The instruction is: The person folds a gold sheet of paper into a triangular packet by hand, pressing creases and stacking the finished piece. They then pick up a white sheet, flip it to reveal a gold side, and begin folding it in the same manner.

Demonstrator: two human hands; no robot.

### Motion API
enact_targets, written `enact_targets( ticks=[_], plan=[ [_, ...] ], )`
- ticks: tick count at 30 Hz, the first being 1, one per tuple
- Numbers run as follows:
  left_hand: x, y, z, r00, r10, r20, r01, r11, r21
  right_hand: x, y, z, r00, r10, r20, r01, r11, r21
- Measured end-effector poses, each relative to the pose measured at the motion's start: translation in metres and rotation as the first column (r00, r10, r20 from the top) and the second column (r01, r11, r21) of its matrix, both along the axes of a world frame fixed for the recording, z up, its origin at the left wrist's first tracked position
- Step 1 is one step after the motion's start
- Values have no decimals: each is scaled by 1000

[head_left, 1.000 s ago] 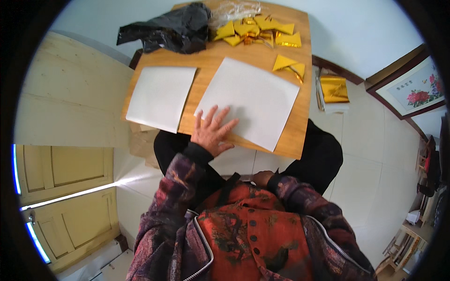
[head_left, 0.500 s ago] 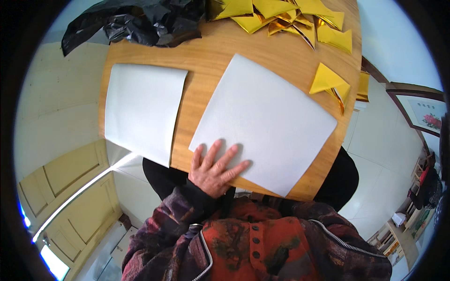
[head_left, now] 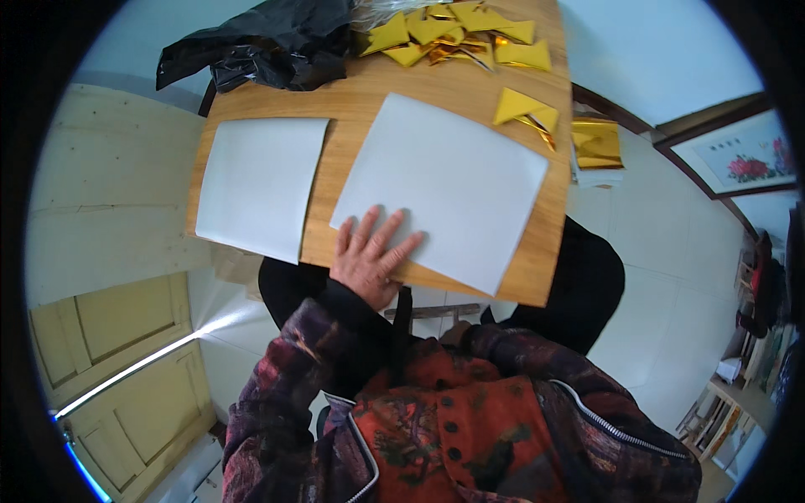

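My left hand [head_left: 369, 261] lies flat with its fingers spread on the lower left corner of a white square sheet of paper [head_left: 443, 184]. This sheet is turned at an angle on the wooden table [head_left: 319, 226]. To its left is a second white sheet [head_left: 260, 184], lying near the table's left side, its lower corner at the front edge. My right hand [head_left: 457, 334] is low by my lap, below the table edge; it is dark and mostly hidden by the sleeve, so its fingers cannot be made out. Beyond the angled sheet's upper right side lies one folded gold foil piece [head_left: 527, 109].
Several folded gold foil pieces [head_left: 457, 33] are heaped at the table's far right. A crumpled black plastic bag [head_left: 268, 50] covers the far left. A stack of gold foil sheets [head_left: 597, 144] shows past the right edge. A framed flower picture [head_left: 738, 155] is at the right.
The view has shifted, so the table sits higher and more of my lap shows. My left hand still rests on the sheet's corner. A bit of my right hand has come into view.
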State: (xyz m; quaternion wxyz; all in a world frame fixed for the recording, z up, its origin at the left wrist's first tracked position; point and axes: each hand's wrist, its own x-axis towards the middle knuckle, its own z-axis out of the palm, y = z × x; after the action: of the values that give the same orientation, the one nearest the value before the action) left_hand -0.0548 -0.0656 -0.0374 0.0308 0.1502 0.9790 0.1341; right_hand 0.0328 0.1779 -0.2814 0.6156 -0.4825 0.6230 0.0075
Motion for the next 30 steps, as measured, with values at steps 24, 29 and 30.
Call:
enact_targets(
  ticks=[24, 29, 30],
  plan=[
    [-56, -14, -28, 895, 444, -42, -443, 896, 32, -145, 60, 252, 176, -869, -462, 330, 494, -804],
    [-39, -6, -36, 931, 356, -87, -352, 935, 50, -149, 58, 237, 178, -849, -497, 353, 527, -773],
    [-32, -5, -36, 934, 339, -110, -335, 941, 52, -151, 60, 237, 181, -845, -502, 348, 533, -771]
  ],
)
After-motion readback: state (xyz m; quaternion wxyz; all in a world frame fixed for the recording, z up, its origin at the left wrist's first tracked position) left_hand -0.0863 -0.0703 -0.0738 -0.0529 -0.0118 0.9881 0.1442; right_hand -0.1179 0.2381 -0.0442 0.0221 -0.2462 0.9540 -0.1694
